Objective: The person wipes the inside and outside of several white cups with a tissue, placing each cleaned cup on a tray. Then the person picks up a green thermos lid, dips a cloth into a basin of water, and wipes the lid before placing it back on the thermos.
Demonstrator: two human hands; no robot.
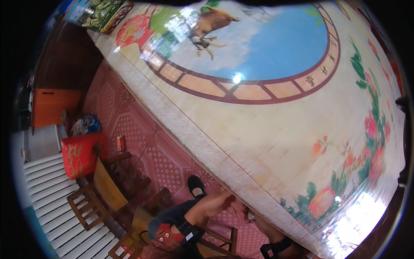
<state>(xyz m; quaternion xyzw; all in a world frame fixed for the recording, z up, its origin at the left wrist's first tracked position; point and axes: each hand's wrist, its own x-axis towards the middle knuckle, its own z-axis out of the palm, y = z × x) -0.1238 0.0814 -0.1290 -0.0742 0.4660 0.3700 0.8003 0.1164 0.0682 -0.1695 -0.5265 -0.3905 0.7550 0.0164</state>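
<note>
My left hand (pixel 221 201) is just below the edge of a broad glossy surface (pixel 245 136), with its fingers bent. Close beside it is my right hand (pixel 250 216), mostly hidden under and against that edge. The two hands seem to meet, but blur and overlap hide whether anything is between the fingers. A dark band (pixel 190 230) circles my left forearm, and a black wristband (pixel 275 248) is on my right wrist. The surface is printed with a goat (pixel 212 24), a blue sky panel and pink flowers (pixel 321 202); its pale border (pixel 194 136) runs diagonally past my hands.
Wooden chairs (pixel 110 184) stand at the lower left. Behind them are a red gift box (pixel 84 155), a red drink can (pixel 120 143) on the patterned floor (pixel 161 162), and a white slatted bench (pixel 51 194). My dark shoe (pixel 195 185) is near the border. An orange cabinet (pixel 56 106) stands farther left.
</note>
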